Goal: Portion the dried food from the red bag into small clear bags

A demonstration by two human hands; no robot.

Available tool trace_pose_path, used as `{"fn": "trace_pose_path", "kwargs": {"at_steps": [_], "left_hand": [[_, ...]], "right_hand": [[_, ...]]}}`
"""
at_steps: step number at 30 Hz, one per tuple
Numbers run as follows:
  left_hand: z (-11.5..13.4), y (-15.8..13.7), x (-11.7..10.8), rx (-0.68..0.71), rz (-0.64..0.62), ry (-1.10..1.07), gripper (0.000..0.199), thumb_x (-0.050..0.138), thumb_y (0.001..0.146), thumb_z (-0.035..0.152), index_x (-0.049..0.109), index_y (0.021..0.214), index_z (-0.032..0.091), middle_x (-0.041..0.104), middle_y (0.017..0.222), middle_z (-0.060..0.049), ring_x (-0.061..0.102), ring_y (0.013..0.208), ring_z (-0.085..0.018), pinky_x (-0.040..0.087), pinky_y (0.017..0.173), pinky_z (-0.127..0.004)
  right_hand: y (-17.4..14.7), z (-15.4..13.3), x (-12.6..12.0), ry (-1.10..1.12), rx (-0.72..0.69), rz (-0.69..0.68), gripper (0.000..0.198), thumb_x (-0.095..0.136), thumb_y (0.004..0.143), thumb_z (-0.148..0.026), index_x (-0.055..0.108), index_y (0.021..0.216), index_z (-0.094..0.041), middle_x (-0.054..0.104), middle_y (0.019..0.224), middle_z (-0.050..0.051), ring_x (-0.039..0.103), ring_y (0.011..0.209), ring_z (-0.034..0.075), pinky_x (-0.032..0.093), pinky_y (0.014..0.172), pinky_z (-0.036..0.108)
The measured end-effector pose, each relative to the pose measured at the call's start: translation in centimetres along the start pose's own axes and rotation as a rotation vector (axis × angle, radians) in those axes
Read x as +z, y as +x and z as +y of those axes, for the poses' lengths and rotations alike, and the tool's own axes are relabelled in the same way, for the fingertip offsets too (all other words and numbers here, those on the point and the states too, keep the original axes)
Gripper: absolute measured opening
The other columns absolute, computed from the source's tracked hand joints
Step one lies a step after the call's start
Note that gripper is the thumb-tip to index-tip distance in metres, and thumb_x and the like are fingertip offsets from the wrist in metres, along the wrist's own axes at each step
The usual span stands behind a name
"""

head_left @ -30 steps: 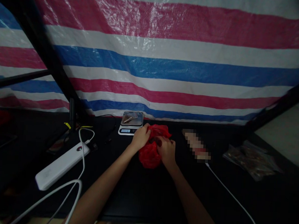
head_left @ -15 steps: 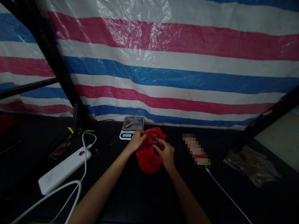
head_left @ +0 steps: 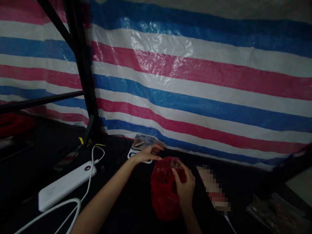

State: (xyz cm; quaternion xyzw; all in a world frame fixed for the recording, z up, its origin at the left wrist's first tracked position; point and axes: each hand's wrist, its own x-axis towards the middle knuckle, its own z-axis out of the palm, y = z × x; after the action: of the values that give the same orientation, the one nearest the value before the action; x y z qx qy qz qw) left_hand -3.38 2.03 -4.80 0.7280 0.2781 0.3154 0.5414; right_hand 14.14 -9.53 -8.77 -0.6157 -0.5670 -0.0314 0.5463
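The red plastic bag point(head_left: 164, 197) sits on the black table with its mouth gathered open. At its upper right, my right hand point(head_left: 186, 185) is closed around a small clear container point(head_left: 176, 163) with brownish bits inside, at the bag's mouth. My left hand point(head_left: 150, 153) reaches past the bag's upper left edge, fingers stretched and apart, in front of a small digital scale point(head_left: 130, 159). On the scale's pan lies a little clear bag point(head_left: 141, 141) of brownish pieces. My left forearm and hand partly cover the scale's front.
A white power bank point(head_left: 66, 185) with white cables lies at left. To the right are a blurred-out phone point(head_left: 215, 190) on a cable and clear bags of brown material point(head_left: 279, 214). Striped sheeting point(head_left: 199, 91) hangs behind, beside a black metal frame point(head_left: 82, 67).
The view has tilted up and turned left. My left hand has let go of the red bag and stretched toward the scale. My right hand has raised the clear container to the bag's mouth.
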Motion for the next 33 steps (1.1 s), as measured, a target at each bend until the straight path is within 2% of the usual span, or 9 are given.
{"fn": "trace_pose_path", "kwargs": {"at_steps": [2, 5, 8, 11, 18, 22, 27, 30, 33], "left_hand": [[0.8, 0.2, -3.9, 0.115, 0.091, 0.109, 0.044, 0.070, 0.061, 0.027, 0.056, 0.102, 0.017, 0.053, 0.115, -0.009, 0.048, 0.107, -0.019, 0.034, 0.092, -0.032], [0.9, 0.8, -8.1, 0.030, 0.210, 0.403, 0.053, 0.074, 0.052, 0.030, 0.059, 0.100, 0.014, 0.057, 0.108, -0.010, 0.051, 0.101, -0.023, 0.036, 0.089, -0.034], [-0.1, 1.6, -9.7, -0.088, 0.094, 0.559, 0.053, 0.076, 0.046, 0.034, 0.063, 0.093, 0.014, 0.063, 0.096, -0.008, 0.055, 0.091, -0.024, 0.040, 0.082, -0.033], [-1.6, 2.1, -9.6, -0.064, 0.020, 0.549, 0.046, 0.074, 0.048, 0.034, 0.065, 0.089, 0.015, 0.066, 0.091, -0.006, 0.058, 0.086, -0.023, 0.042, 0.078, -0.030], [-3.4, 2.1, -9.3, -0.024, 0.203, 0.444, 0.043, 0.072, 0.052, 0.035, 0.065, 0.088, 0.013, 0.066, 0.091, -0.007, 0.056, 0.088, -0.023, 0.041, 0.078, -0.029], [-2.9, 0.9, -8.7, -0.044, 0.243, 0.353, 0.044, 0.063, 0.064, 0.040, 0.063, 0.096, 0.010, 0.066, 0.087, -0.007, 0.059, 0.078, -0.020, 0.044, 0.070, -0.028], [-1.7, -2.3, -5.9, -0.055, 0.201, -0.131, 0.056, 0.065, 0.065, 0.043, 0.054, 0.111, 0.014, 0.064, 0.097, -0.010, 0.060, 0.082, -0.018, 0.045, 0.072, -0.028], [-1.1, -3.7, -3.8, -0.040, 0.108, -0.349, 0.057, 0.069, 0.060, 0.042, 0.056, 0.109, 0.015, 0.062, 0.103, -0.011, 0.059, 0.088, -0.019, 0.045, 0.076, -0.028], [-0.8, -4.0, -2.1, -0.036, 0.107, -0.433, 0.057, 0.071, 0.057, 0.044, 0.059, 0.105, 0.014, 0.063, 0.100, -0.011, 0.059, 0.085, -0.019, 0.045, 0.073, -0.027]], "right_hand": [[-0.1, 0.0, 0.1, -0.001, -0.009, -0.010, 0.039, 0.054, 0.074, -0.046, 0.059, 0.100, -0.017, 0.063, 0.095, 0.010, 0.056, 0.087, 0.023, 0.040, 0.079, 0.038], [-0.2, -0.4, 0.2, -0.026, -0.035, -0.040, 0.040, 0.052, 0.075, -0.047, 0.059, 0.101, -0.018, 0.063, 0.098, 0.010, 0.055, 0.090, 0.024, 0.038, 0.081, 0.039], [-0.2, -0.7, 0.2, -0.047, -0.067, -0.096, 0.038, 0.050, 0.077, -0.046, 0.058, 0.101, -0.019, 0.063, 0.098, 0.010, 0.055, 0.091, 0.024, 0.038, 0.082, 0.039], [-0.3, -0.7, 0.1, -0.066, -0.099, -0.108, 0.037, 0.051, 0.077, -0.045, 0.057, 0.102, -0.019, 0.063, 0.098, 0.010, 0.055, 0.091, 0.024, 0.037, 0.082, 0.039], [-0.6, -0.3, 0.1, -0.104, -0.129, -0.113, 0.037, 0.052, 0.077, -0.044, 0.057, 0.102, -0.018, 0.063, 0.098, 0.010, 0.054, 0.090, 0.024, 0.038, 0.081, 0.038], [-0.4, -0.5, 0.0, -0.102, -0.157, -0.113, 0.037, 0.052, 0.077, -0.044, 0.057, 0.103, -0.018, 0.062, 0.098, 0.009, 0.054, 0.091, 0.023, 0.038, 0.081, 0.038], [2.6, -2.9, 0.1, -0.110, -0.175, -0.235, 0.036, 0.052, 0.076, -0.045, 0.057, 0.103, -0.020, 0.062, 0.097, 0.008, 0.054, 0.089, 0.023, 0.038, 0.079, 0.037], [5.8, -5.4, 0.5, -0.194, -0.321, -0.380, 0.033, 0.053, 0.076, -0.044, 0.057, 0.103, -0.024, 0.062, 0.099, 0.005, 0.053, 0.092, 0.022, 0.035, 0.081, 0.036], [8.3, -7.6, 0.9, -0.313, -0.494, -0.463, 0.032, 0.051, 0.079, -0.041, 0.056, 0.105, -0.024, 0.062, 0.100, 0.005, 0.052, 0.092, 0.021, 0.033, 0.078, 0.035]]}}
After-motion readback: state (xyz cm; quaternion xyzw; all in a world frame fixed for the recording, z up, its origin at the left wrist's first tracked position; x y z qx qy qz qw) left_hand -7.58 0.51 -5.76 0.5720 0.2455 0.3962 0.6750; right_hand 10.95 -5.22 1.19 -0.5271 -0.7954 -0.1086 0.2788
